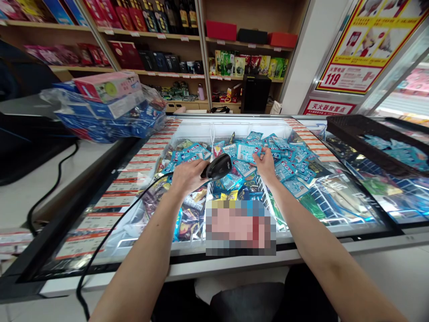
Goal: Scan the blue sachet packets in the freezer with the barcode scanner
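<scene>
My left hand (188, 177) is closed round the handle of a black barcode scanner (219, 167), whose head points to the right. From its handle a black cable (115, 228) runs down to the lower left. A light-blue packet (247, 152) is pinched at its right edge by my right hand (265, 164), just beyond the scanner. More blue packets (291, 172) lie heaped beneath and beside it in the chest freezer (192, 130). White wire baskets inside hold other wrapped packets, among them a yellow one (229, 195).
Bagged boxes (110, 107) stand on the left counter. A dark crate (375, 136) with blue packets rests on the freezer's right side. Price labels (134, 174) line the glass. Stocked shelves (147, 33) stand behind. A blurred patch hides the freezer's front middle.
</scene>
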`<state>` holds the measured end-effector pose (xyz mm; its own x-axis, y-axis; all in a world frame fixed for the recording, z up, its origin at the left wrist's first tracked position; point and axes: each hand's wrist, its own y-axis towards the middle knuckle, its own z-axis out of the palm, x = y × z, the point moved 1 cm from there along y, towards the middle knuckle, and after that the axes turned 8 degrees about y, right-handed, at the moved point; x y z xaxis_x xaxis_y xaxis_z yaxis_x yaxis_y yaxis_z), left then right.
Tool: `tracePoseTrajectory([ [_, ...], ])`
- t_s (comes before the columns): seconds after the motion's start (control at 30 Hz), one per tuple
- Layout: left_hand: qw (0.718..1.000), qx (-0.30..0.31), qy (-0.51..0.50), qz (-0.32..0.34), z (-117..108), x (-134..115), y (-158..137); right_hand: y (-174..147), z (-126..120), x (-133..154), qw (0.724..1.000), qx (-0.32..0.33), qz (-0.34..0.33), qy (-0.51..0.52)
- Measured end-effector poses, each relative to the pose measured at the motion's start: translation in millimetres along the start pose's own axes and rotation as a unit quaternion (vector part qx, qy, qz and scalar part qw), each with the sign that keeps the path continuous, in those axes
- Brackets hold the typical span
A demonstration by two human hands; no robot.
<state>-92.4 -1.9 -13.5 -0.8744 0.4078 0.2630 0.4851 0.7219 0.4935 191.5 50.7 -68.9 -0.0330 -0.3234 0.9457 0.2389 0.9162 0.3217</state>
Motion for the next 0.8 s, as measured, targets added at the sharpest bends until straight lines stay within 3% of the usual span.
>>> tracePoseTrajectory([
  [0.8,1.0,0.013,0.0,0.0,-2.7,-0.7,-0.3,-1.8,0.0,0.5,1.0,0.001,-0.016,-0.008],
])
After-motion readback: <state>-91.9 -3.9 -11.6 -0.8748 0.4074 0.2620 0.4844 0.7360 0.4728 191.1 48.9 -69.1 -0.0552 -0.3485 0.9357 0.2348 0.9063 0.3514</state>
